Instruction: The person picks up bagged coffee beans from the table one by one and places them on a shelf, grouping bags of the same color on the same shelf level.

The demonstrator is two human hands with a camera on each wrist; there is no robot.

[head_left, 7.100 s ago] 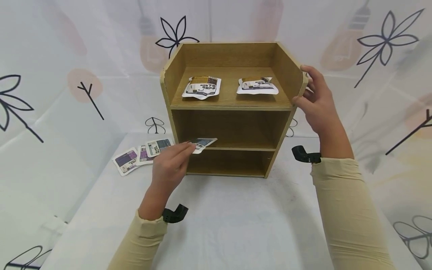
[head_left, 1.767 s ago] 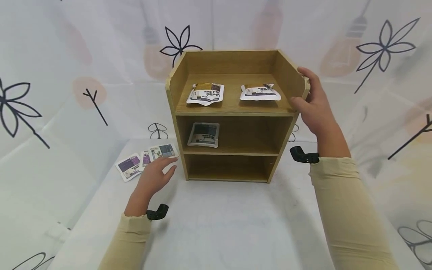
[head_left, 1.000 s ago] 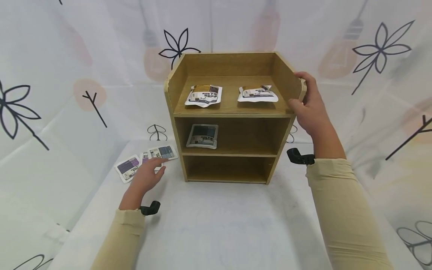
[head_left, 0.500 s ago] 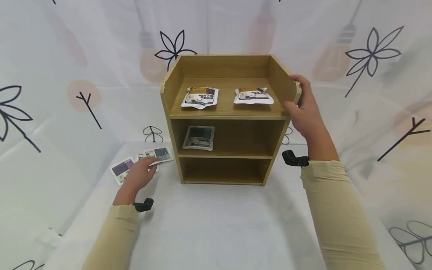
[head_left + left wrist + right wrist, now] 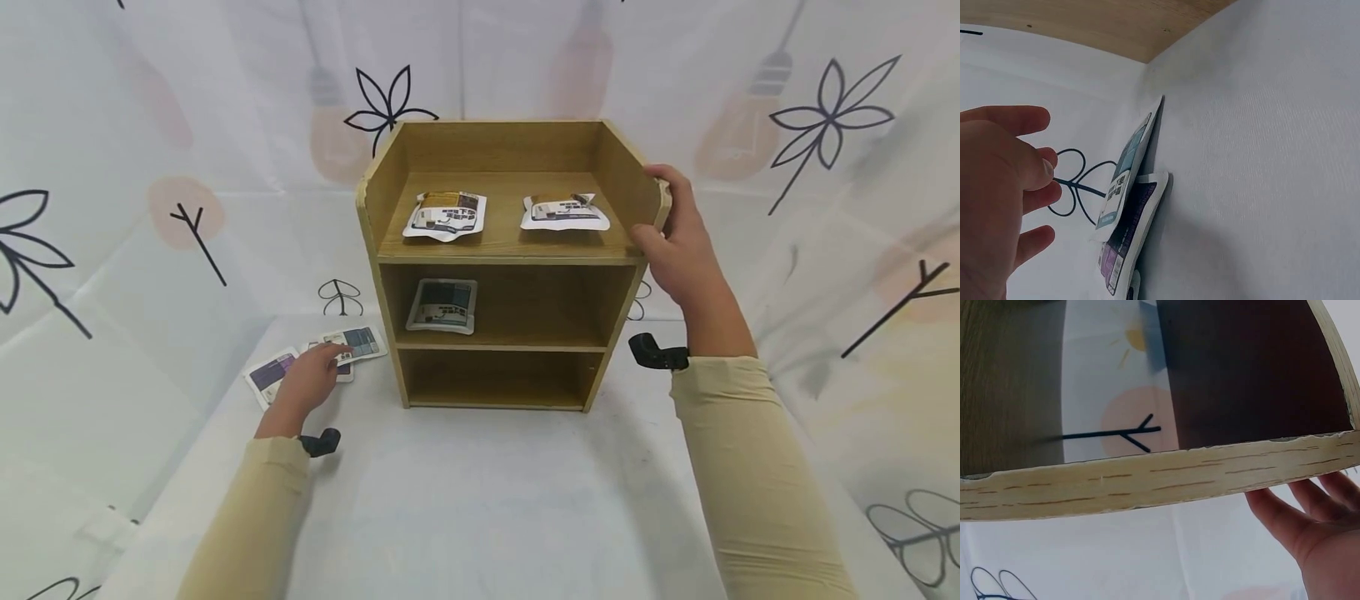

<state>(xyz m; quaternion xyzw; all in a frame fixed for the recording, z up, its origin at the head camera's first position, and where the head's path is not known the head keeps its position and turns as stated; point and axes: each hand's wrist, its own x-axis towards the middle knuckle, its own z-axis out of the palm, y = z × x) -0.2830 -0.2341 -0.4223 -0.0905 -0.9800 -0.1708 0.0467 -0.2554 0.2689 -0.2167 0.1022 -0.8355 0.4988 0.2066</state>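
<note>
My left hand [image 5: 303, 385] hovers over flat sealed pouches on the table's left. In the left wrist view its fingers are loosely bent, apart from the teal-labelled pouch [image 5: 1125, 172]. That pouch [image 5: 365, 341] overlaps a purple-labelled pouch [image 5: 1127, 244]; another purple pouch [image 5: 267, 377] lies farther left, partly behind the hand. My right hand [image 5: 681, 248] grips the right side panel of a small wooden shelf unit [image 5: 510, 261], thumb in front; the right wrist view shows its fingers against the panel's outer side. A dark-teal pouch [image 5: 442, 306] rests on the middle shelf, left side.
On the top shelf sit two plump pouches with brown-and-white labels, one at left [image 5: 446, 218] and one at right [image 5: 565, 214]. A white cloth table [image 5: 480, 500] extends in front of the unit. Printed white curtain [image 5: 255, 125] hangs behind and at both sides.
The teal pouch my left hand held about seven seconds ago now lies on the middle shelf. That hand has moved left to the table pouches. My right hand keeps its grip.
</note>
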